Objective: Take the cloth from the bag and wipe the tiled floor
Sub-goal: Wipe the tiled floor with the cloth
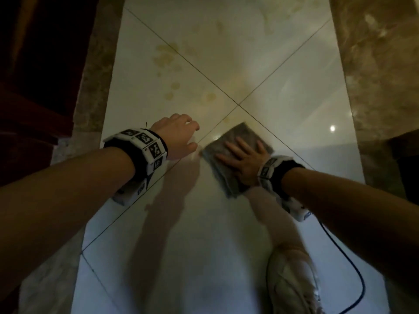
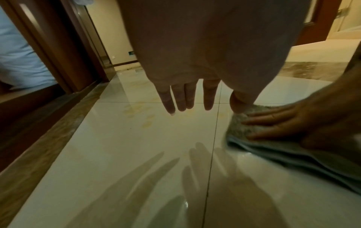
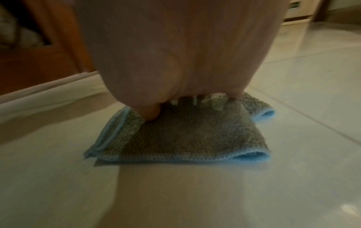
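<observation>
A folded grey cloth [image 1: 229,152] with a blue hem lies flat on the glossy cream tiled floor [image 1: 226,64]. My right hand [image 1: 243,158] presses down on it with fingers spread straight; in the right wrist view the cloth [image 3: 181,138] sits under that palm. My left hand [image 1: 179,137] hovers just left of the cloth, holding nothing; its fingers [image 2: 185,98] hang straight above the tile, the thumb close to the cloth [image 2: 254,123] edge. Yellowish stains [image 1: 167,57] mark the tile ahead of both hands. No bag is in view.
Brown marble borders [image 1: 381,75] run along both sides of the tiled strip, with a dark wooden door frame [image 2: 64,50] on the left. My white shoe [image 1: 292,282] and a dark cable [image 1: 353,268] are at the lower right.
</observation>
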`<control>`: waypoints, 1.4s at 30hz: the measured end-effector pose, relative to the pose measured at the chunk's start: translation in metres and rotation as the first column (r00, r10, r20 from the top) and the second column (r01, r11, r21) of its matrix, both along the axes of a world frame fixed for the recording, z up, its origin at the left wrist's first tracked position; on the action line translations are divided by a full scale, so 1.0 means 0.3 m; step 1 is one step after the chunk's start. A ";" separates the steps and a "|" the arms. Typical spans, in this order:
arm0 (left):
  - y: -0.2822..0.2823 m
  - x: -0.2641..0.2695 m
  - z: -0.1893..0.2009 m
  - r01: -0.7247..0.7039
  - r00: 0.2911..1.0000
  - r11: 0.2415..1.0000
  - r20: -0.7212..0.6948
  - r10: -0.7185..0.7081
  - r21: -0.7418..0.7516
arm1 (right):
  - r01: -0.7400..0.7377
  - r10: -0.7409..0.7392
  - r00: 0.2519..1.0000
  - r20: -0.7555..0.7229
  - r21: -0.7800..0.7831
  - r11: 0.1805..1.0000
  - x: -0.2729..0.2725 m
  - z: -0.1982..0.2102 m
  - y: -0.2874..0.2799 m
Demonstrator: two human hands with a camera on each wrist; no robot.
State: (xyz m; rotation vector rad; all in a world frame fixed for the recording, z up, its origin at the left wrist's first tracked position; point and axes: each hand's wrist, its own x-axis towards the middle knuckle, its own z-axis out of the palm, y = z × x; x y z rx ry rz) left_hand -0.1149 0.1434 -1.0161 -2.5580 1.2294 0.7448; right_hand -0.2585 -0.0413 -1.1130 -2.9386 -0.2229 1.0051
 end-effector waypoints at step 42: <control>0.072 0.577 0.070 -0.219 0.976 0.971 0.012 0.219 0.090 | -0.184 0.179 0.979 -0.092 -0.048 0.982 0.706 0.019 -0.185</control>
